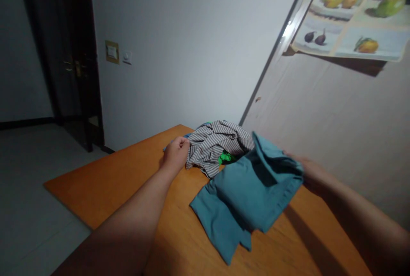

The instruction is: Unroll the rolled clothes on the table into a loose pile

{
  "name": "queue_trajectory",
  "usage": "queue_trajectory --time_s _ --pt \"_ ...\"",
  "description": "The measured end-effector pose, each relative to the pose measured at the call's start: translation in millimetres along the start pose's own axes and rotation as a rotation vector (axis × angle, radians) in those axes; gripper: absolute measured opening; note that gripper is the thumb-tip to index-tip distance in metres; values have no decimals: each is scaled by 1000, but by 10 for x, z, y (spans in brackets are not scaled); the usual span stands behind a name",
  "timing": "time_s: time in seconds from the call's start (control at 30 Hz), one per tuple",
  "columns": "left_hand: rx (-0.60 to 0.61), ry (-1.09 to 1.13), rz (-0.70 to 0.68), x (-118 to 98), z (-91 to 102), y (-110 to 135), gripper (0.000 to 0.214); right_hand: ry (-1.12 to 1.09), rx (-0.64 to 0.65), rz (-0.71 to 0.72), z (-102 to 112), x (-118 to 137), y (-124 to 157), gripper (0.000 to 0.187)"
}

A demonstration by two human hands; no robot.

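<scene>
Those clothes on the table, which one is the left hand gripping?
The grey striped garment: the left hand pinches its edge. The teal garment lies nearer the right hand.

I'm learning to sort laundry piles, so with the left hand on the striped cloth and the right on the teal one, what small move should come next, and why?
Probably lift the striped cloth clear with the left hand. Its fingers are already pinched on its edge, and it lies bunched against the teal garment and over something green. The right hand on the teal garment could steady it.
</scene>
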State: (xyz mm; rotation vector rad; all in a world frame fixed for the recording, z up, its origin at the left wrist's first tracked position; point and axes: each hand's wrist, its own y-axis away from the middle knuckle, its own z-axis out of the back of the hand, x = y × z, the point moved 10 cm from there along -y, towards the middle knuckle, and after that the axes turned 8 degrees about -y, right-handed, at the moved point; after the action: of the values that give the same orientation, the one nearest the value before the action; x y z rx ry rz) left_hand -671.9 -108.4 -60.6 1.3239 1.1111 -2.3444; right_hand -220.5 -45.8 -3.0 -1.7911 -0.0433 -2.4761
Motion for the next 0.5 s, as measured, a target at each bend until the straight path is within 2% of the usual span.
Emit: queue_trajectory --time_s 0.1,0.13,0.17,0.23,0.33,0.37,0.43,0.5 --pt "0 -37 -76 -160 21 43 23 310 -250 54 358 -190 5 35" --pt "5 -46 -108 -231 20 66 23 354 -296 113 405 -179 56 37" --pt "21 -52 -143 -305 3 92 23 371 -285 178 377 -157 121 38" --pt "81 -51 -212 -442 -67 157 23 369 -96 270 111 -136 290 40" --pt "194 -48 -308 -583 -216 270 25 440 354 275 -556 -248 685 33" --pt "224 -53 -335 -609 -258 305 26 504 448 271 -736 -304 812 32" --pt "269 -75 -379 -637 -323 361 27 633 534 305 -1000 -378 972 41" --pt "298 -96 -398 -634 -357 389 27 704 551 373 -1170 -391 1003 31"
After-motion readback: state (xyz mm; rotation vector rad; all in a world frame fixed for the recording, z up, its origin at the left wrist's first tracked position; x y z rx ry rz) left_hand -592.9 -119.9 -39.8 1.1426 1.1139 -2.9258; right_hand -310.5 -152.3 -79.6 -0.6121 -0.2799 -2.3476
